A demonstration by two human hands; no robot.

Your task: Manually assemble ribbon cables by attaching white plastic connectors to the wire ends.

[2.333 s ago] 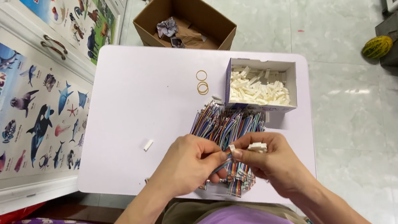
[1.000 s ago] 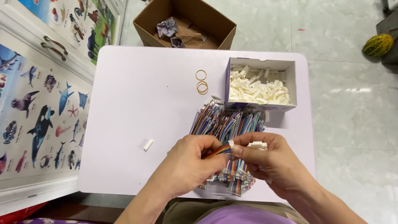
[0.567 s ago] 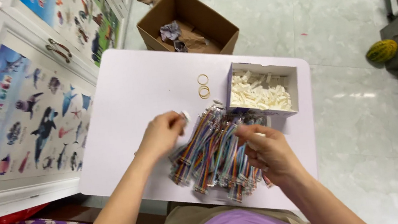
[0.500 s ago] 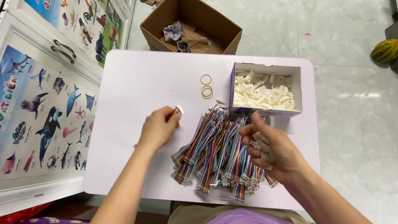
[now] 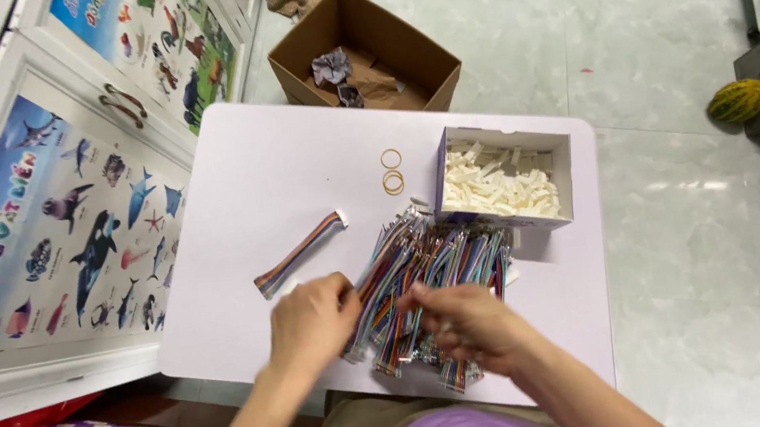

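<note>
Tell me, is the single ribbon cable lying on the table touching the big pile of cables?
Apart. The head view shows bare table between the single ribbon cable and the pile.

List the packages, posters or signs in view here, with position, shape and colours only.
Small white box: on the pale table's far right, open top, rectangular, full of small white pieces.
Brown cardboard box: on the floor beyond the table, open, holding crumpled scraps.
Sea-animal poster: on the white cabinet door at left, rectangular, blue with whales, sharks and fish.
Second poster: farther along the cabinet, bright with many colours.
No screens.
</note>
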